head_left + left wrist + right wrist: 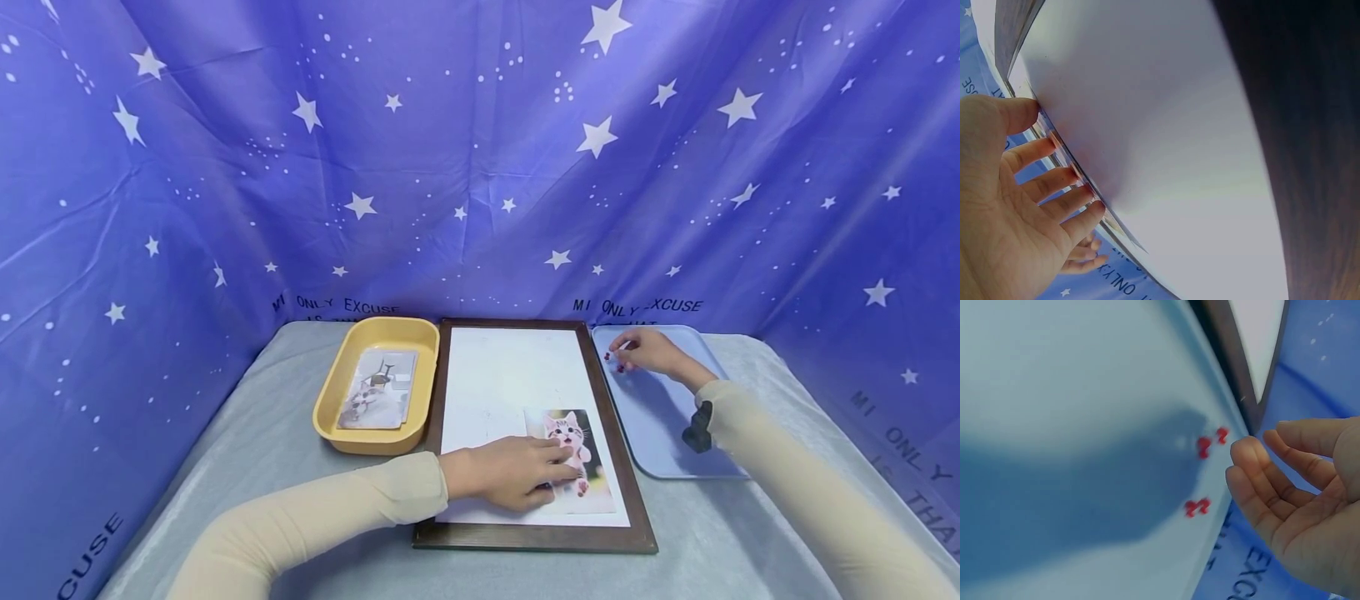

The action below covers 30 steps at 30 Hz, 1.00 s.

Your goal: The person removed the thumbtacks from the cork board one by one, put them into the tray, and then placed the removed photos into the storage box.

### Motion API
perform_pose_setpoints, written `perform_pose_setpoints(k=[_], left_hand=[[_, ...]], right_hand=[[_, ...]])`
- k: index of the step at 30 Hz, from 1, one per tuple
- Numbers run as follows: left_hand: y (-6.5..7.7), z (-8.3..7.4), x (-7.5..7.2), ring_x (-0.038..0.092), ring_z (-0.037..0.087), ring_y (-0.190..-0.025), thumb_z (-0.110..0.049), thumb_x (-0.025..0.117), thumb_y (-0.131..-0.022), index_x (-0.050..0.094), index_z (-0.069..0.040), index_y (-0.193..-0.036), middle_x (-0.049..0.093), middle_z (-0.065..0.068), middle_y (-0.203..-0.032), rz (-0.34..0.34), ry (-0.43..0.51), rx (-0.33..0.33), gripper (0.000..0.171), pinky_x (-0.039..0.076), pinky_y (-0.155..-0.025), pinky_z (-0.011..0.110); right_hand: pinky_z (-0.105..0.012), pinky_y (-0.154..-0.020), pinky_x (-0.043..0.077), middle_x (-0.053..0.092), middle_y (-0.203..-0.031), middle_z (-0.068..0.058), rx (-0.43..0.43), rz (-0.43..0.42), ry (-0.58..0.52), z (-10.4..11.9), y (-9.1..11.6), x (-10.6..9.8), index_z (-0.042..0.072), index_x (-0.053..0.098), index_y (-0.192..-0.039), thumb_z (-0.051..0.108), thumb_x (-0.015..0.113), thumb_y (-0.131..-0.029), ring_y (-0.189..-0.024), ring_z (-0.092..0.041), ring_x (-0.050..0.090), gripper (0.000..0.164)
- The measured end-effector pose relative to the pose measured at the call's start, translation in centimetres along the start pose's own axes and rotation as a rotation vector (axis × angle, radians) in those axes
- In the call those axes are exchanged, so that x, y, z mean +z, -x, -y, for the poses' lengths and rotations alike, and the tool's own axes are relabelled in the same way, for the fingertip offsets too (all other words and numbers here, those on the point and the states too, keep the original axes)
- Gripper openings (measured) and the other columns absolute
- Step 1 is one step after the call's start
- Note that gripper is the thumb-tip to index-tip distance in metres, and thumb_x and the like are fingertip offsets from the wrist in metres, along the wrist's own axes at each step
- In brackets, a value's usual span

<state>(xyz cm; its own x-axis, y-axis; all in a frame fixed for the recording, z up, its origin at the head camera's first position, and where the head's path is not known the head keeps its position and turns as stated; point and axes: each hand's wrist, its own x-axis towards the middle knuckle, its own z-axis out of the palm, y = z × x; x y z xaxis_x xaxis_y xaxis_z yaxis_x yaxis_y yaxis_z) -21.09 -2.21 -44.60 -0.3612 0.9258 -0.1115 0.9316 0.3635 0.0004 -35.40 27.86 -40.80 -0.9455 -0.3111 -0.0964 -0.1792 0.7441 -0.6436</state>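
My left hand (517, 472) lies with spread fingers on a kitten photo (592, 458), pressing it against the white board (502, 367) near its lower right corner. In the left wrist view the left fingertips touch the photo's face. My right hand (651, 350) hovers over the far left part of a blue tray (660, 417), fingers loosely bent. Several red push pins (1204, 448) lie on that tray beside the right fingertips; in the right wrist view nothing shows between thumb and fingers.
A dark brown wooden frame (645, 533) borders the board. Left of it stands a yellow bin (324, 421) with photo cards (378, 392) inside. All rest on a grey cloth-covered table (247, 417), with a blue starry curtain (465, 150) behind.
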Motion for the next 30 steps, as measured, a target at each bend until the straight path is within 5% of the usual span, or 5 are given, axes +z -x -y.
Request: perform_pose_setpoints(k=[9, 18, 30], left_hand=[[0.0, 0.1, 0.0, 0.037, 0.02, -0.151, -0.037, 0.047, -0.107, 0.039, -0.024, -0.158, 0.038, 0.004, -0.164, 0.005, 0.008, -0.002, 0.053, 0.032, -0.124, 0.031], [-0.3, 0.0, 0.4, 0.039, 0.022, -0.151, -0.037, 0.047, -0.107, 0.041, -0.024, -0.157, 0.039, 0.006, -0.164, -0.006, -0.051, 0.002, 0.053, 0.033, -0.124, 0.032], [-0.2, 0.0, 0.1, 0.038, 0.019, -0.151, -0.038, 0.045, -0.107, 0.04, -0.025, -0.158, 0.039, 0.003, -0.164, 0.014, -0.043, -0.002, 0.053, 0.032, -0.124, 0.03]], right_hand=[[-0.032, -0.067, 0.057, 0.069, -0.088, -0.022, -0.119, 0.121, -0.111, 3.3, 0.3, 1.9, -0.015, 0.064, -0.117, 0.002, 0.061, -0.099, -0.075, -0.02, 0.063, 0.025], [-0.041, -0.074, 0.06, 0.07, -0.093, -0.024, -0.166, 0.259, -0.086, 5.8, 0.5, 4.6, -0.01, 0.069, -0.111, 0.0, 0.06, -0.097, -0.079, -0.022, 0.065, 0.02], [-0.024, -0.059, 0.047, 0.067, -0.075, -0.011, -0.182, 0.407, -0.078, 6.6, 0.1, 6.4, -0.007, 0.072, -0.104, 0.002, 0.064, -0.096, -0.065, -0.015, 0.054, 0.014]])
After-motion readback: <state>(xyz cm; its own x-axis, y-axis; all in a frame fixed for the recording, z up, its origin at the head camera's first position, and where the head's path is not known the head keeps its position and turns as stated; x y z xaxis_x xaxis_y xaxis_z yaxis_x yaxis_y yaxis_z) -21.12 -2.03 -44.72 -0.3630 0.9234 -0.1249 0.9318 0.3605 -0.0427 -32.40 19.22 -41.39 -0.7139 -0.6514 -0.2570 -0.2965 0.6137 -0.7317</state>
